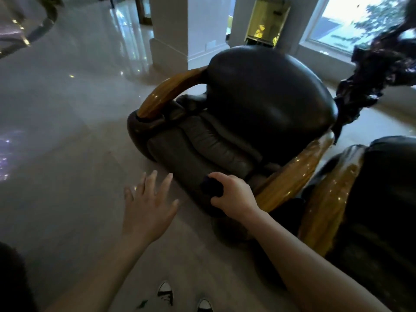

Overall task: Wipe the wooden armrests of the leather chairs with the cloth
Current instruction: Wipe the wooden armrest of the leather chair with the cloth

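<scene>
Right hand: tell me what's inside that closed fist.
The right hand is closed around a dark bunched cloth, which pokes out past the thumb and fingers. The rest of it is covered by the palm, so its full shape cannot be seen.

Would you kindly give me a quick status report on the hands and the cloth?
Right hand shut on dark cloth, beside near armrest, not yet on it. Left hand open, empty. Nothing in the way.
</scene>
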Demonstrator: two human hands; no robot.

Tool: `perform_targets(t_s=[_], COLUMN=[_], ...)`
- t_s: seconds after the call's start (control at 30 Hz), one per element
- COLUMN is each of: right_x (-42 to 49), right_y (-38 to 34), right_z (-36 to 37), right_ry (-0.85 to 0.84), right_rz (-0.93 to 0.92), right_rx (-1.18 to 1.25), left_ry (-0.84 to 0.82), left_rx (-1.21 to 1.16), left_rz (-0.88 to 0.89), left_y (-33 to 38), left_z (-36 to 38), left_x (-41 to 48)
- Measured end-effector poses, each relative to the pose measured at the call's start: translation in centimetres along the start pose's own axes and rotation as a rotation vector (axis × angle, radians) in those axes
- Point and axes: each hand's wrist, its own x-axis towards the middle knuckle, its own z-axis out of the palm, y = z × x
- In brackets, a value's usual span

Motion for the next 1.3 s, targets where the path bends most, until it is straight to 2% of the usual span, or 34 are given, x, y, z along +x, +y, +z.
perform_targets(t_s=[0.27, 0.4, 0.7, 0.9, 1.3], right_x=[-2.0, -4.2, -9.1, -9.5, -8.8], right_y=[2.7, 4.1, 11.0, 19.5, 38.8], right_z=[-1.2, -1.4, -3.5, -5.4, -7.4], right_ry=[0.17, 0.259, 0.43, 0.474, 0.432], right_rz=[0.245, 0.359, 0.601, 0.656, 0.764], right_rx=[0.03, 0.038, 0.121, 0.167, 0.233], left_ry=[-0.049, -0.11, -0.173, -0.224, -0.359], left_rx=[-0.08, -0.047, -0.005, 0.018, 0.026], left_rz=[0.298, 0.435, 0.719, 0.779, 0.716], left_y=[2.7, 4.6, 13.5, 21.6, 34.7], left_z=[1.5, 2.4, 5.2, 8.9, 20.6], left_x=[6.0, 8.7, 11.8, 13.9, 20.2])
